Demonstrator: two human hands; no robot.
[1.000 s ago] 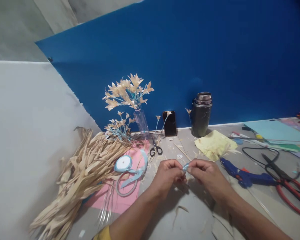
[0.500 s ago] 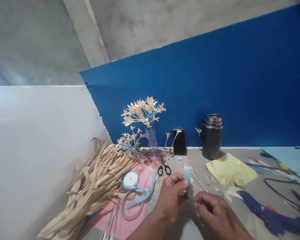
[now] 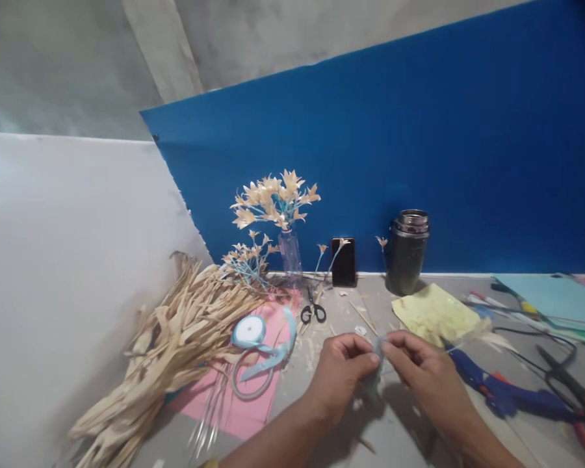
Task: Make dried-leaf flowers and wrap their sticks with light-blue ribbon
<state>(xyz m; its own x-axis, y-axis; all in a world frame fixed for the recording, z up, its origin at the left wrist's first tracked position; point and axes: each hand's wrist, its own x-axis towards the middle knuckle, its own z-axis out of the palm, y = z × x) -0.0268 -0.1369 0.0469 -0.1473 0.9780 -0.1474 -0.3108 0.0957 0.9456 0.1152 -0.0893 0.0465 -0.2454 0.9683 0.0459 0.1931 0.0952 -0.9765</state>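
Between my two hands is a short piece of light blue ribbon (image 3: 379, 357), blurred and partly covered by my fingers. My left hand (image 3: 344, 372) pinches it from the left with thumb and forefinger. From the other side, the thumb and fingertips of my right hand (image 3: 422, 365) close on its upper end. Left of my hands, a ribbon roll (image 3: 249, 331) with a loose blue tail and a grey ring of tape (image 3: 240, 385) rest on pink paper (image 3: 253, 416). Small black-handled scissors (image 3: 312, 314) lie beyond my left hand.
Dried husks (image 3: 175, 351) are heaped at left. Behind stand a vase (image 3: 289, 257) of husk flowers, a phone (image 3: 344, 262) and a dark flask (image 3: 407, 253). Yellow paper (image 3: 431, 312), a blue glue gun (image 3: 507, 393) and large scissors (image 3: 563, 374) lie at right.
My right hand has risen beside my left, and its fingertips now meet the ribbon's upper end. The ribbon, upright before, is largely hidden by my fingers. The view has shifted slightly.
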